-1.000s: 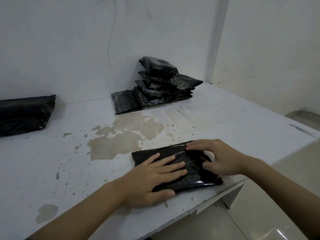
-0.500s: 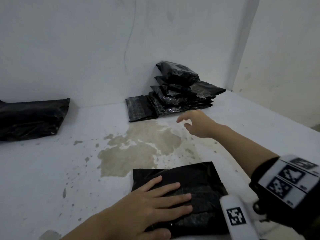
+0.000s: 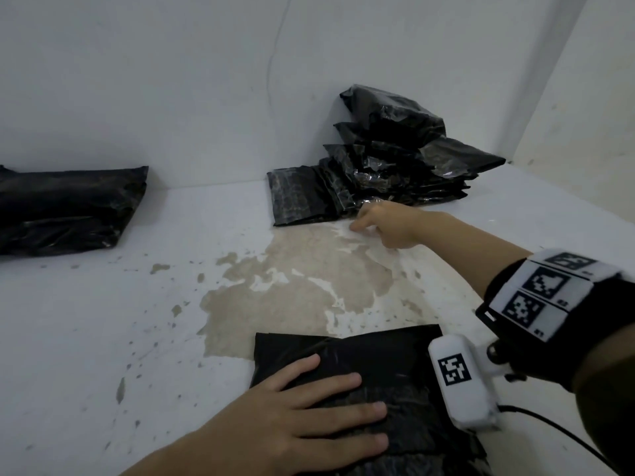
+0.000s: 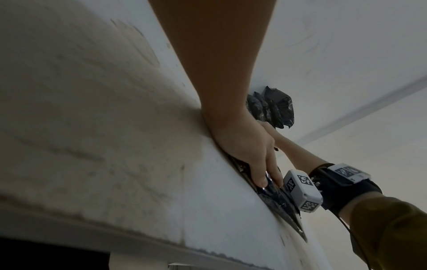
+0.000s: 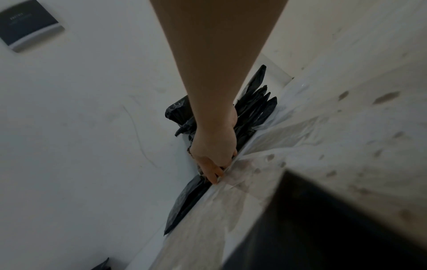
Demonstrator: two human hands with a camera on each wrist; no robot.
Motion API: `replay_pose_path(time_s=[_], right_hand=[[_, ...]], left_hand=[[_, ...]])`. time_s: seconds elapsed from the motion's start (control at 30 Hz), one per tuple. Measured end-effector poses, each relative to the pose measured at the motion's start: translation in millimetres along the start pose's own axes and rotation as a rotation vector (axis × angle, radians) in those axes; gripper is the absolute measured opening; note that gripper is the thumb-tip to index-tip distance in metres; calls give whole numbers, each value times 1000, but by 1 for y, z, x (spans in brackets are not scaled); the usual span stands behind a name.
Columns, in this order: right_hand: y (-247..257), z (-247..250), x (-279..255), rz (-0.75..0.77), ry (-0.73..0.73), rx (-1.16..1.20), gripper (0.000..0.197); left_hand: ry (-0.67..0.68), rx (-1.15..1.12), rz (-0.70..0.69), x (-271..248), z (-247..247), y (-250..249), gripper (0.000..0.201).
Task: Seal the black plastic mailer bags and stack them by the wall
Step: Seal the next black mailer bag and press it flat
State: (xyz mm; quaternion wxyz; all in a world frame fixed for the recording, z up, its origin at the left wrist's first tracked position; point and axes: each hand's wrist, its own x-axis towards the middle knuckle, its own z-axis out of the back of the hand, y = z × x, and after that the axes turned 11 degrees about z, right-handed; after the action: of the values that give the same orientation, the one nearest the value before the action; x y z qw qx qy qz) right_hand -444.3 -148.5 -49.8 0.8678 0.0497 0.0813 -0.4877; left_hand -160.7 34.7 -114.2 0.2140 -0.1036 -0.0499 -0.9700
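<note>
Black bag (image 3: 68, 207) far left by wall; left hand (image 3: 299, 417) flat, fingers straight, pressing near mailer (image 3: 378, 359) at table (image 3: 103, 338) edge. Right hand (image 3: 388, 225) well beyond it at stack (image 3: 395, 159) foot, fingers curled, contents unclear; left closer for lifting.

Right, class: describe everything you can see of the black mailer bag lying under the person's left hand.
The mailer bag is glossy, wrinkled black plastic, roughly rectangular and slightly padded. It lies flat at the near edge of the white table, bordering a brownish stain. The left hand rests on it, palm down, fingers straight. Its near end runs out of the head view, so I cannot tell whether it is sealed.
</note>
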Motion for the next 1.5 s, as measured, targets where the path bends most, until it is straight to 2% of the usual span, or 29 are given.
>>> replay_pose_path(time_s=[0.3, 0.43, 0.67, 0.83, 0.93, 1.03, 1.2, 1.5], right_hand=[[-3, -2, 5, 15, -115, -70, 18], [1, 3, 4, 21, -149, -116, 12], [-3, 9, -12, 28, -143, -127, 21], [1, 12, -21, 123, -153, -228, 35], [8, 21, -27, 149, -100, -288, 29], [15, 23, -37, 139, -69, -319, 26], [32, 21, -60, 109, -90, -356, 39], [46, 34, -98, 92, -122, -354, 43]], left_hand=[[51, -124, -22, 2, 4, 2, 47], [67, -164, -31, 1, 5, 2, 48], [75, -222, -9, 2, 11, 0, 48], [81, -275, 12, 1, 11, -3, 48], [83, -302, 27, 0, 11, -3, 49], [69, -303, 28, 0, 12, -4, 49], [93, -314, 33, 0, 15, -6, 50], [83, -314, 35, -2, 16, -9, 52]])
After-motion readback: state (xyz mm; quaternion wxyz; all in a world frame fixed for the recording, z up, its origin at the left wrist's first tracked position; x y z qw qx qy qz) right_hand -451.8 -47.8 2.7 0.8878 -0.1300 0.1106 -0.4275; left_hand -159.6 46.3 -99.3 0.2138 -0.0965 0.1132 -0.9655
